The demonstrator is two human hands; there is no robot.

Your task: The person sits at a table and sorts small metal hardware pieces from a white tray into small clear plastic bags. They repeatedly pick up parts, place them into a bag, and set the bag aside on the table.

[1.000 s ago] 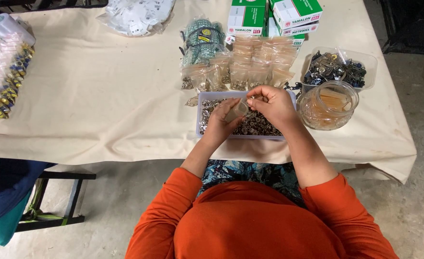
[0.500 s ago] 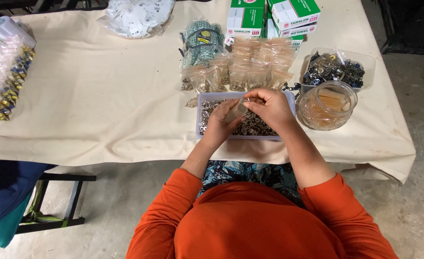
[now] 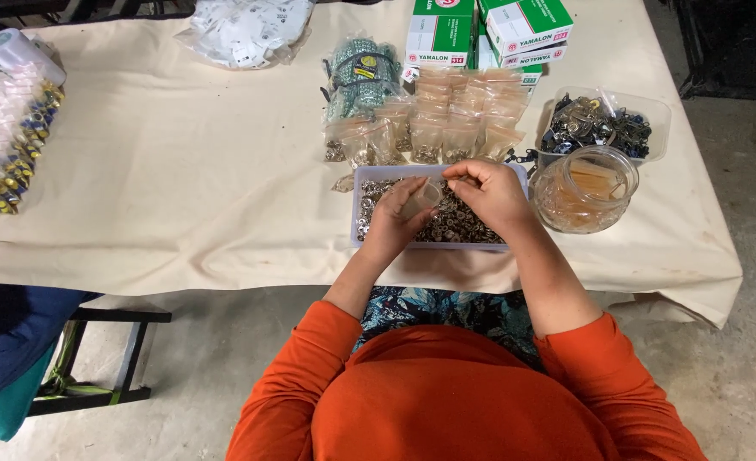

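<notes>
My left hand (image 3: pixel 392 224) holds a small clear plastic bag (image 3: pixel 418 198) over a shallow lilac tray (image 3: pixel 363 175) full of small metal fasteners (image 3: pixel 459 226). My right hand (image 3: pixel 493 193) is closed with its fingertips pinched at the mouth of that bag; whatever it pinches is too small to tell. Both hands hover above the tray near the table's front edge. My orange sleeves fill the lower part of the view.
Rows of filled small bags (image 3: pixel 446 119) lie behind the tray. To the right stand a clear round jar (image 3: pixel 585 188) and a clear tub of dark metal parts (image 3: pixel 604 124). Green-and-white boxes (image 3: pixel 489 30) sit at the back, packaged goods (image 3: pixel 6 145) at far left, a stool (image 3: pixel 96 358) below.
The hands stayed over the tray; the right fingertips shifted slightly at the bag's mouth. Nothing else moved.
</notes>
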